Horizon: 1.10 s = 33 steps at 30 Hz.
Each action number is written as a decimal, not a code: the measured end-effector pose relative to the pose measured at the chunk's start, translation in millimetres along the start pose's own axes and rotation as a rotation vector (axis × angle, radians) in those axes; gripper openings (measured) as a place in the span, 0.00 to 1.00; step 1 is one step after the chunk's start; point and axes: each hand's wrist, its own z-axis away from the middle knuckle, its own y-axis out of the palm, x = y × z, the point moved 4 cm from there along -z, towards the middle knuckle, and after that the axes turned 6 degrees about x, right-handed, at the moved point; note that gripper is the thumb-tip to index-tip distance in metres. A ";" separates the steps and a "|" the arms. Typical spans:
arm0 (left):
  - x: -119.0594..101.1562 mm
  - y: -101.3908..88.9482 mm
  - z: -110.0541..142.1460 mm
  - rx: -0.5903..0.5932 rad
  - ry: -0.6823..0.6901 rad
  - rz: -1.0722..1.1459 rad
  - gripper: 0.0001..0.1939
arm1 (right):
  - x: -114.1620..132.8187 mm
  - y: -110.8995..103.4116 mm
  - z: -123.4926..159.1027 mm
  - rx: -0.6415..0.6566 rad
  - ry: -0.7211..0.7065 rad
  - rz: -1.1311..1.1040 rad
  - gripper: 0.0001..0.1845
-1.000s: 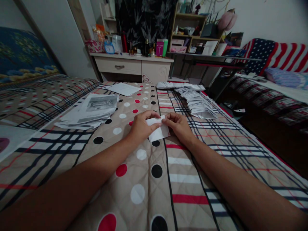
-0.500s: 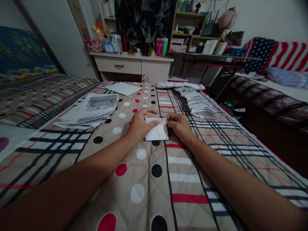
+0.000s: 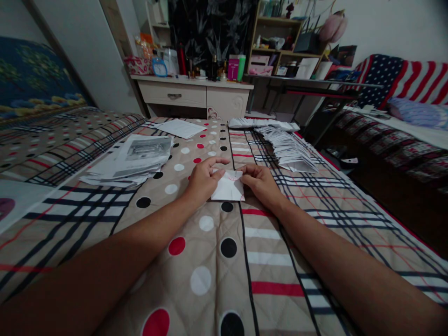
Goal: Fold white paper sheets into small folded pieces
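A small folded white paper [image 3: 228, 187] with faint pink marks is held just above the patterned bedcover, between my two hands. My left hand [image 3: 207, 178] grips its left edge, thumb on top and index finger reaching past the far edge. At the upper right corner, the thumb and bent fingers of my right hand [image 3: 259, 182] pinch the paper. To the left lies a stack of printed sheets [image 3: 131, 158], the top one bearing a grey picture. A long fanned row of folded papers [image 3: 289, 149] rests on the right.
Behind the stack is a single white sheet [image 3: 180, 128]. A bundle of folded papers [image 3: 263, 124] lies at the bed's far edge. Beyond stand a white dresser [image 3: 175, 95] with bottles and a clock, and a shelf unit [image 3: 276, 42]. The quilted bedcover [image 3: 199, 303] spreads beneath everything.
My left thumb has drawn back left from the middle of the paper to its upper left corner. The paper's near edge has risen slightly. My right hand stays almost where it was.
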 end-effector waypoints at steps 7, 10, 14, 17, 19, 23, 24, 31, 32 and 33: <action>3.0 -1.9 0.1 0.025 -0.023 0.040 0.19 | -1.7 -3.6 -0.6 -0.050 -0.014 0.023 0.09; 3.5 -1.5 1.9 0.092 -0.072 0.069 0.21 | 0.1 -8.6 -0.9 -0.122 -0.067 0.089 0.13; 2.6 0.8 4.5 0.106 -0.127 0.153 0.18 | 2.5 -11.5 -0.6 -0.136 -0.120 0.138 0.18; 1.8 1.3 5.0 0.083 -0.120 0.160 0.18 | 1.5 -12.0 -0.3 -0.136 -0.106 0.129 0.21; 2.9 0.5 4.2 0.071 -0.115 0.173 0.18 | 0.0 -11.4 -0.5 -0.122 -0.080 0.085 0.23; 6.1 -3.8 2.0 0.028 -0.113 0.197 0.19 | -0.1 -10.0 -0.5 -0.125 -0.055 0.024 0.18; 6.2 -4.5 1.7 0.021 -0.110 0.198 0.19 | 0.7 -9.8 -0.4 -0.132 -0.064 0.026 0.16; 4.7 -4.3 2.3 0.028 -0.094 0.168 0.19 | 0.0 -12.6 -0.3 -0.198 -0.063 0.112 0.08; 4.9 -4.5 2.2 0.025 -0.092 0.171 0.19 | -0.3 -13.3 -0.2 -0.206 -0.061 0.118 0.09; 5.2 -5.0 2.2 0.019 -0.090 0.178 0.19 | -0.3 -13.7 -0.1 -0.209 -0.064 0.113 0.09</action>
